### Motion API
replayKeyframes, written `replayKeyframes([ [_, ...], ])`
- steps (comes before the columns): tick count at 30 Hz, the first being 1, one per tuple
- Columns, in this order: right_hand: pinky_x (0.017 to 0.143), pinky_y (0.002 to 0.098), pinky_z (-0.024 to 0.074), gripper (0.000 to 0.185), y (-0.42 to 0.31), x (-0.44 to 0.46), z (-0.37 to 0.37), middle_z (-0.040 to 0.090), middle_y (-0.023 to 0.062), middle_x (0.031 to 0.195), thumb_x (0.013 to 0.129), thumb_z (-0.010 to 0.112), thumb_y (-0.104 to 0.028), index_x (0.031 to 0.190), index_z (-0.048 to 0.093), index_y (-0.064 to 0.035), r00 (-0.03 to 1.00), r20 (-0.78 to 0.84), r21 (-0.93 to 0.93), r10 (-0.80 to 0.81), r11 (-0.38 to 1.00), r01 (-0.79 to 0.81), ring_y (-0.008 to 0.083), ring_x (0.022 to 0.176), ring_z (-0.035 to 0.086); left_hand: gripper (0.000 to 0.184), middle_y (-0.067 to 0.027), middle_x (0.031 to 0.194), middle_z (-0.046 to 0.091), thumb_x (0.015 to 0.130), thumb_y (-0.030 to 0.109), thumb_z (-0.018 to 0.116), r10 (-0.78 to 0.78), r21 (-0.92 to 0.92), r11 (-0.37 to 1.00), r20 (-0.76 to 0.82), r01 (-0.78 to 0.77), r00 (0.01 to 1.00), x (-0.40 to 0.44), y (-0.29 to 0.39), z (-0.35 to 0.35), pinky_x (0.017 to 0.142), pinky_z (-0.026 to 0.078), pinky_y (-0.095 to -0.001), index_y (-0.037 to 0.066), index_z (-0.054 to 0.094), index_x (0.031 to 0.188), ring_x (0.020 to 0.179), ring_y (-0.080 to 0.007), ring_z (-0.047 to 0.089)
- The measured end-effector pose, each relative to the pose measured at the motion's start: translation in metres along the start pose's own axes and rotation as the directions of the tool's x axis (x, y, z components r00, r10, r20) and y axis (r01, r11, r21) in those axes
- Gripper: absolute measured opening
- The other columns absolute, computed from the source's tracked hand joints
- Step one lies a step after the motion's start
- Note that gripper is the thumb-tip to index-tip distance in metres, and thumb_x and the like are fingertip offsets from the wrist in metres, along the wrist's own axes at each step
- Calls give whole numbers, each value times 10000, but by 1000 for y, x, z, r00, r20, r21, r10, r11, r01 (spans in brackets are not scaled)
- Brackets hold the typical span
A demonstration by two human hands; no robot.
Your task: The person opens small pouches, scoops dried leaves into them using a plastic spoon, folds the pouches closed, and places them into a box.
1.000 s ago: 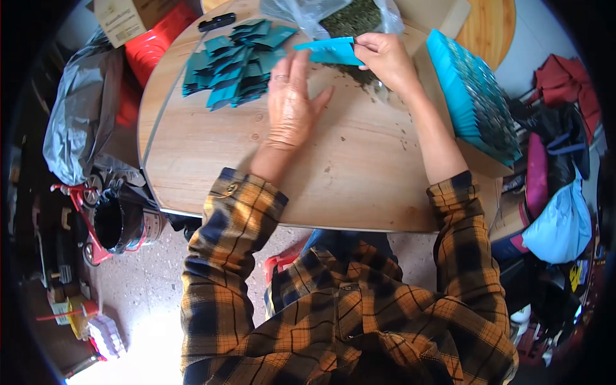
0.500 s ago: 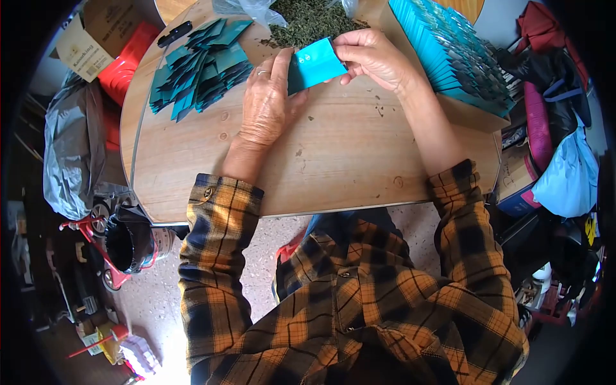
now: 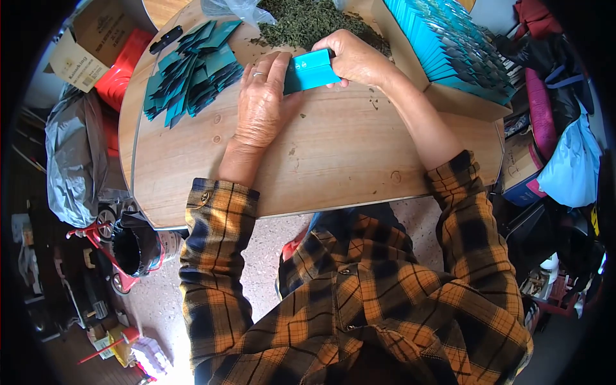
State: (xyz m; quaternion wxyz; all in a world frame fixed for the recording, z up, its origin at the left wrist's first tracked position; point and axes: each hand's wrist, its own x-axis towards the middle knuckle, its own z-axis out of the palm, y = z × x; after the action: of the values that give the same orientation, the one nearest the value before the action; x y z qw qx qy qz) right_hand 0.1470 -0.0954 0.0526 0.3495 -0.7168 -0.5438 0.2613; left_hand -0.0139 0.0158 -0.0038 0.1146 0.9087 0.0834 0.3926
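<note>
A small teal packet (image 3: 309,72) is held level between my two hands above the wooden table (image 3: 321,154). My left hand (image 3: 262,96), with a ring on one finger, grips its left end. At its right end, my right hand (image 3: 353,59) pinches the packet between thumb and fingers. To the left lies a loose pile of flat teal packets (image 3: 192,74). Behind my hands is a heap of dried green leaves (image 3: 308,22). A cardboard box (image 3: 465,102) at the right holds a dense row of teal packets (image 3: 449,48) standing on edge.
A black object (image 3: 166,40) rests at the table's back left, with a clear plastic bag (image 3: 239,9) behind. Beyond the left edge are an open carton (image 3: 90,51), red plastic (image 3: 122,70) and a grey bag (image 3: 76,160). Leaf crumbs dot the tabletop. Bags crowd the right side.
My left hand has taken hold of the packet's left end, which earlier only my right hand held. The packet has come lower and turned broadside. The view has shifted a little.
</note>
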Motion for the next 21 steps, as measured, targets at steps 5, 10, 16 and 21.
replayKeyframes([
  [5,404,226,416,186,-13,-9,-4,620,70,601,878,568,-157,862,666,0,1000,15,166,25,986,-27,81,433,515,605,-160,1127,611,660,128,775,-46,-66,997,-47,43,998,0,5,-3,911,467,-437,52,531,1208,1035,-345,590],
  [10,396,218,405,228,-16,-12,-6,624,70,603,883,597,-229,843,666,-16,998,45,206,33,978,-42,76,429,514,613,-177,1134,616,658,118,792,-85,-109,991,-43,80,995,0,4,-2,858,508,-410,44,530,1207,1023,-356,604],
  [16,393,203,390,202,-15,-14,-14,624,55,608,883,592,-218,832,651,-31,997,75,176,-23,984,9,65,439,530,636,-187,1079,640,641,113,805,-111,-147,984,-47,103,993,0,3,-1,814,528,-406,77,533,1215,957,-366,634],
  [21,400,184,388,185,-21,-17,-14,616,40,609,887,578,-209,879,647,-38,998,60,56,-17,998,14,55,437,529,631,-198,1052,644,641,111,807,-115,-152,982,-25,110,993,-1,4,-1,802,528,-406,84,536,1210,940,-362,640],
])
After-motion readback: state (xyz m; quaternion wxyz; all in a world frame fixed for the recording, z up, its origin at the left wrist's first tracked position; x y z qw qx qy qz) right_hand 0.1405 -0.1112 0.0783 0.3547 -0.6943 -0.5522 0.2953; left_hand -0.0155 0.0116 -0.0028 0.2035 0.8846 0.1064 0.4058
